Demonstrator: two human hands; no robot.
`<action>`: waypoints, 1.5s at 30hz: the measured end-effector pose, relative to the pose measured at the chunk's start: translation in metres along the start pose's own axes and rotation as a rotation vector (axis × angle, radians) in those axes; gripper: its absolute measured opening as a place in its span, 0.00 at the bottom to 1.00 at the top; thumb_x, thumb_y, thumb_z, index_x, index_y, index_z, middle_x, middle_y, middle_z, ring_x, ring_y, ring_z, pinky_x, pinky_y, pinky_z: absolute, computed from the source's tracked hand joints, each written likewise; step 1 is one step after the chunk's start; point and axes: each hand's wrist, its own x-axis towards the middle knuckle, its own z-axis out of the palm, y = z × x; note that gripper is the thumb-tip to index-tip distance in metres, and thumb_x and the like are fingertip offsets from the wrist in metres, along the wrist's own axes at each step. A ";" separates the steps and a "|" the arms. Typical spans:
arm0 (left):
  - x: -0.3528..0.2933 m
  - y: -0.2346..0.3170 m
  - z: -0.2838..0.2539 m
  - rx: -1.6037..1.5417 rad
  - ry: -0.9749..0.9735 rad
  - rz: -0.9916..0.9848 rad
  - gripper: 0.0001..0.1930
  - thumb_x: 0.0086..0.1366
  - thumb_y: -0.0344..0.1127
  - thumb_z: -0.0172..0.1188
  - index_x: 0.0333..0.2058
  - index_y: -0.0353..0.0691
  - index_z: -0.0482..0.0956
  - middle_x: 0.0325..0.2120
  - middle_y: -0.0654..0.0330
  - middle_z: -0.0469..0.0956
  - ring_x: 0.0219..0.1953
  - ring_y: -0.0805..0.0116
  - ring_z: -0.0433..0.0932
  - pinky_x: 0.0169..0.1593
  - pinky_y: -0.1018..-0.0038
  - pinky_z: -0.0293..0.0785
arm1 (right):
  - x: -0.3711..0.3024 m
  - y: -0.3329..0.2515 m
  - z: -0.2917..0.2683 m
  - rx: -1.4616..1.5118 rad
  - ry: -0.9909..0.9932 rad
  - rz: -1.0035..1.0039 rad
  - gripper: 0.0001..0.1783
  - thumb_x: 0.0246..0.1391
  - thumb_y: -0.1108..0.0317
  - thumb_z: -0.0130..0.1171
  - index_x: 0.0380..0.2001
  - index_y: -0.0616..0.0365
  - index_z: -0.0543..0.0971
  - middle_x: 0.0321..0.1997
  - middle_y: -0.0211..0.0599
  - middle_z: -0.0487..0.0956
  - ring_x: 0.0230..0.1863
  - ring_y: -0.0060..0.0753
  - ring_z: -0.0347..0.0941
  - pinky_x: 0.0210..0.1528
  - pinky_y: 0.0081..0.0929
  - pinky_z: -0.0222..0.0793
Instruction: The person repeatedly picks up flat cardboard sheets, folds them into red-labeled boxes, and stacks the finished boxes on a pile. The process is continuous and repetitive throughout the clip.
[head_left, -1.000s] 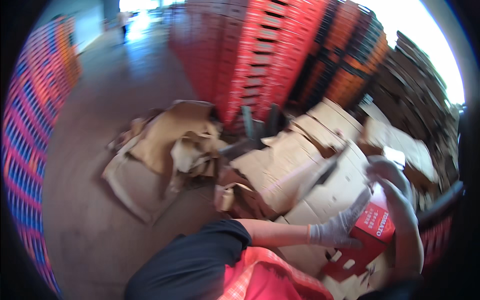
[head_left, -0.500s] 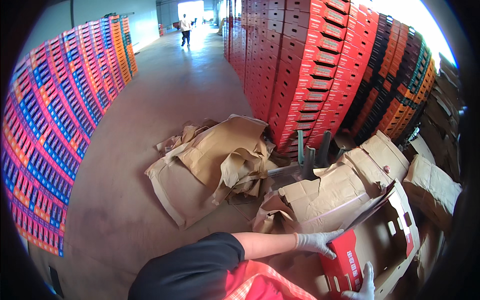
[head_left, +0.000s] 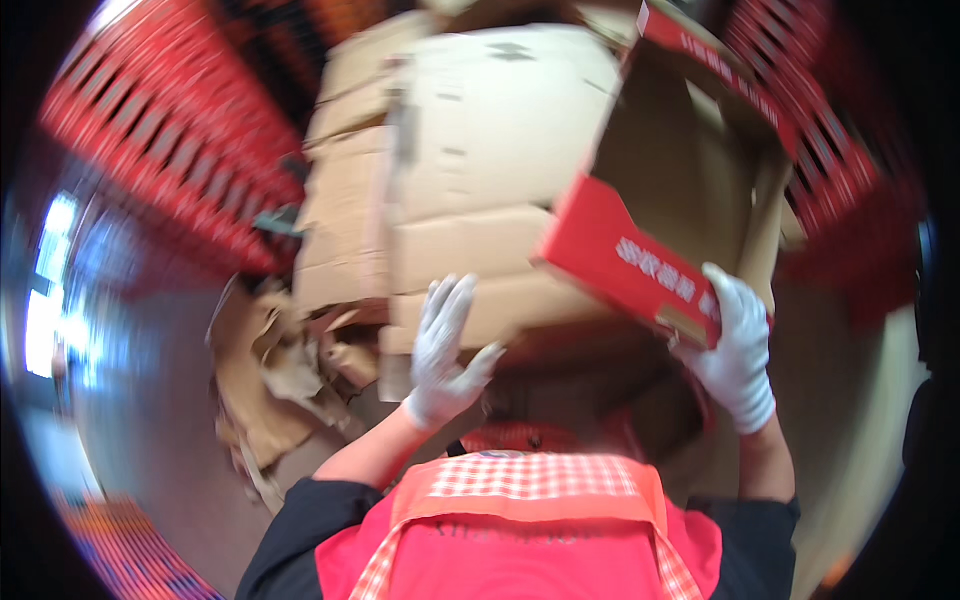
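Right hand clasps the near corner of the red box; box tilted, extending up-left from my grip. Left hand spread, apart from box, near the cardboard's lower edge. Gap between hands. Red cartons stacked left; floor blurred.

One left hand, one right hand, one open red carton, one checked apron. Stacked red crates: many, too blurred to count.

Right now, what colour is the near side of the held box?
Red, with white print; the box shows best in the head view.
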 end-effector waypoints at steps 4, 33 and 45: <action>-0.078 0.066 0.072 -0.529 -0.596 -0.017 0.30 0.59 0.33 0.67 0.60 0.36 0.71 0.55 0.49 0.75 0.58 0.49 0.73 0.63 0.62 0.66 | -0.117 0.057 -0.054 -0.150 0.076 0.367 0.50 0.25 0.69 0.79 0.59 0.57 0.69 0.50 0.46 0.75 0.51 0.52 0.72 0.55 0.42 0.65; -0.424 0.060 0.599 -0.329 -1.756 0.463 0.16 0.67 0.42 0.47 0.48 0.45 0.77 0.51 0.52 0.77 0.55 0.55 0.76 0.58 0.57 0.70 | -0.561 0.180 0.282 -0.003 -0.336 0.832 0.39 0.37 0.57 0.69 0.56 0.51 0.71 0.42 0.35 0.76 0.42 0.39 0.74 0.43 0.38 0.64; -0.360 0.100 0.503 -0.452 -1.559 0.895 0.13 0.62 0.40 0.54 0.39 0.39 0.79 0.40 0.48 0.78 0.45 0.50 0.77 0.51 0.57 0.72 | -0.517 0.183 0.322 -0.091 -0.912 1.039 0.37 0.45 0.60 0.64 0.61 0.43 0.67 0.55 0.37 0.72 0.56 0.44 0.71 0.54 0.45 0.65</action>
